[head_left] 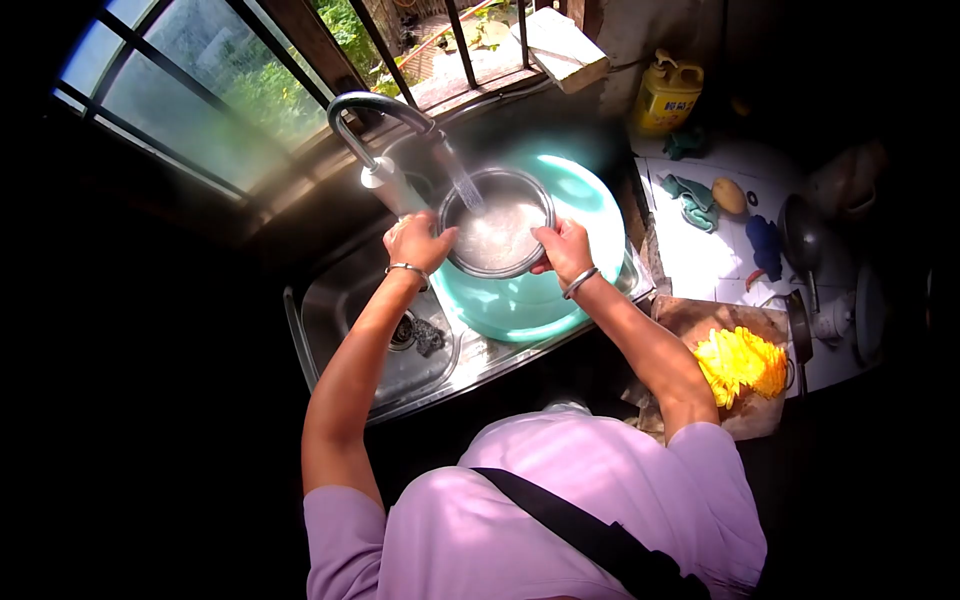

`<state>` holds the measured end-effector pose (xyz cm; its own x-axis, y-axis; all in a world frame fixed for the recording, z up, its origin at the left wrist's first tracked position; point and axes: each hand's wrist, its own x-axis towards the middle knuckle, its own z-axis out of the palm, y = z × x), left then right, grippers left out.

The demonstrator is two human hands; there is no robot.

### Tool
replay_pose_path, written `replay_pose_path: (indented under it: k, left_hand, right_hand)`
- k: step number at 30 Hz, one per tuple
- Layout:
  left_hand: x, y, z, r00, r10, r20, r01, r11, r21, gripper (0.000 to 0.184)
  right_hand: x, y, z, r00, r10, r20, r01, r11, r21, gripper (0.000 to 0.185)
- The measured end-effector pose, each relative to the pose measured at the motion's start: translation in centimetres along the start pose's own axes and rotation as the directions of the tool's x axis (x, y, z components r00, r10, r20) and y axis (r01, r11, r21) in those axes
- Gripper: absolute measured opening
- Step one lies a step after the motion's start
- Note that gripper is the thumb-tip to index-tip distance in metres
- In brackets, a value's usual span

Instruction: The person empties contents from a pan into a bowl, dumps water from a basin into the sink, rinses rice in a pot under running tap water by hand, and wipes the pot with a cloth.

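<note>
My left hand [415, 241] grips the left rim of a round metal pot [494, 273], thumb over the edge. On the opposite side, my right hand [566, 248] has hold of the same rim. Cloudy whitish water [503, 232] fills part of the pot; what lies beneath it I cannot make out. A stream of water [464, 188] runs into it from the curved metal faucet [380, 100]. Under the pot is a wide turquoise basin [512, 318] resting on the sink.
A dark scrubber [428, 338] lies in the left sink bowl [328, 305]. To the right, a cutting board [690, 313] bears yellow cut pieces [738, 366], with a knife [799, 330] beside it. Farther back are a yellow jug [669, 97], a green cloth [694, 204] and a pan [799, 236].
</note>
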<state>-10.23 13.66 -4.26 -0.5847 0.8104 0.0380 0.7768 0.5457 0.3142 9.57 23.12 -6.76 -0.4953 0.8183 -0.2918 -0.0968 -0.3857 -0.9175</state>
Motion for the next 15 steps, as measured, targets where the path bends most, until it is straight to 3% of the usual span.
replay_pose_path:
  k: [4,8,12,15]
  left_hand:
    - [-0.3,0.9,-0.8,0.953,0.227,-0.199,-0.186,0.961,0.205,0.032]
    - [-0.2,1.6,-0.5,0.904,0.419,-0.086,-0.348,0.838,0.421,0.018]
    - [-0.5,3.4,-0.7,0.902,0.376,0.211,-0.428,0.721,0.545,0.013]
    - [-1.3,3.9,0.6,0.825,0.532,0.192,-0.542,0.647,0.536,0.012]
  right_hand:
    - [0.0,0.1,-0.5,1.000,0.009,-0.003,-0.009,1.000,-0.024,0.013]
    - [-0.4,0.0,-0.5,1.000,-0.010,0.021,0.011,0.999,-0.036,0.013]
    - [-0.3,0.6,-0.5,1.000,-0.002,0.020,0.003,0.999,-0.045,0.012]
    - [-0.6,0.7,-0.6,1.000,0.004,0.023,-0.003,0.999,-0.037,0.011]
